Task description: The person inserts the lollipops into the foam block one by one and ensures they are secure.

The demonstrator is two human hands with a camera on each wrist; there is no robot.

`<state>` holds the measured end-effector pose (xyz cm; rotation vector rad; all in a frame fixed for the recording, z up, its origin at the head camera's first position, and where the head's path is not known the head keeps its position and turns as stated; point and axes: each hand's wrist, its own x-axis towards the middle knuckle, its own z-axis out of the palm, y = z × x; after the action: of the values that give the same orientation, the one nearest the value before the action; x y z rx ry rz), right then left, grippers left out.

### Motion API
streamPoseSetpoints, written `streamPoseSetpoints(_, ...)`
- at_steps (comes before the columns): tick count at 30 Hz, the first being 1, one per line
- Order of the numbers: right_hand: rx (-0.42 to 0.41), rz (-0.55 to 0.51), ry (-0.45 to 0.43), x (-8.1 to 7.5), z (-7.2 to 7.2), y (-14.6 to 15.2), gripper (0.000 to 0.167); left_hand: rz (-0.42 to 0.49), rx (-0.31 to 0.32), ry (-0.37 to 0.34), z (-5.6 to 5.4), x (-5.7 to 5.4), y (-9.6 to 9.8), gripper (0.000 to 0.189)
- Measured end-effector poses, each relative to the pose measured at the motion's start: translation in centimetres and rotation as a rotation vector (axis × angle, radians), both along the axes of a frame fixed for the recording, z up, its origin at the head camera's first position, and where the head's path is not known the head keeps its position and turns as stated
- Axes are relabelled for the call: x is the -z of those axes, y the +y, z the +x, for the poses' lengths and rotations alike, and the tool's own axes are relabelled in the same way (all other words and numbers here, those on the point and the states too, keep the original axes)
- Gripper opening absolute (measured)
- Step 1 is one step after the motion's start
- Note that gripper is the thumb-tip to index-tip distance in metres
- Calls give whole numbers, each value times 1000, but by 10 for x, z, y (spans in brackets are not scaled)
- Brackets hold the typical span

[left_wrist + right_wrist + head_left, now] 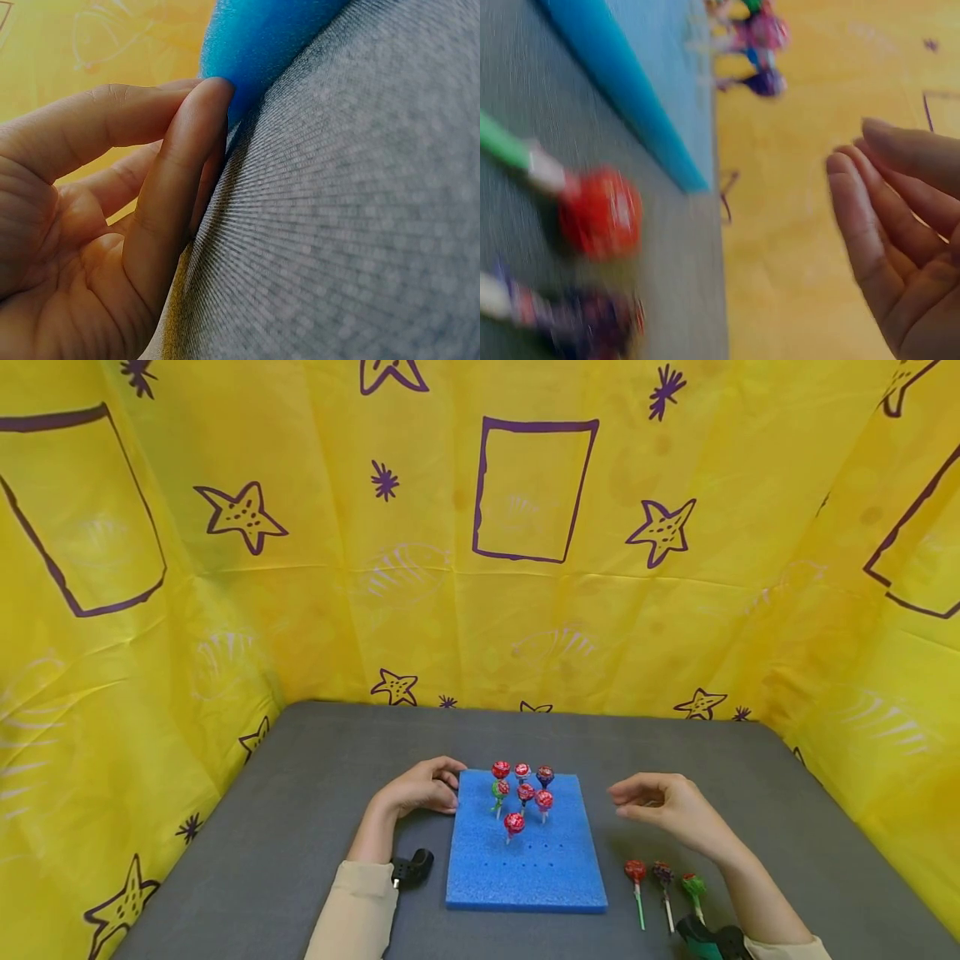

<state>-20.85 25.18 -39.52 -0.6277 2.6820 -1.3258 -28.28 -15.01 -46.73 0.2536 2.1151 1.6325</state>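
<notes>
A blue foam board [525,885] lies on the table with several wrapped lollipops upright in it: three at the back, three in the middle row, and a red lollipop [514,823] in front of them. My left hand [429,787] rests at the board's left edge, thumb and fingertips touching its side, as the left wrist view shows too. Right of the board, my right hand [667,806] hovers above the table, thumb and fingers apart and holding nothing. Below it lie a red lollipop with a green stick [635,870], a dark purple lollipop [663,873] and a green-and-red lollipop [693,885].
Small holes [522,864] run across the front part of the board. The dark grey table [337,735] is enclosed by yellow cloth walls [427,610]. Black wrist straps [414,867] are worn on both arms; the right one partly covers a lollipop stick.
</notes>
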Motion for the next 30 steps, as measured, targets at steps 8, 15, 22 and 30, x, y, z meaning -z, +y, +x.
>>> streamPoseSetpoints(8, -66, 18, -149, -3, -1, 45, 38, -5, -3, 9, 1, 0, -1, 60)
streamPoseSetpoints(15, -132, 19, -270, 2, 1, 69, 42, -1, -4, 7, 1, 1, 0, 61)
streamPoseSetpoints(22, -241, 43, -291, 16, 3, 90, 35, -3, -6, 8, 1, 0, 0, 60)
streamPoseSetpoints(30, -330, -45, -427, 28, 4, 102, 35, -3, -6, 2, 1, 1, 0, 60)
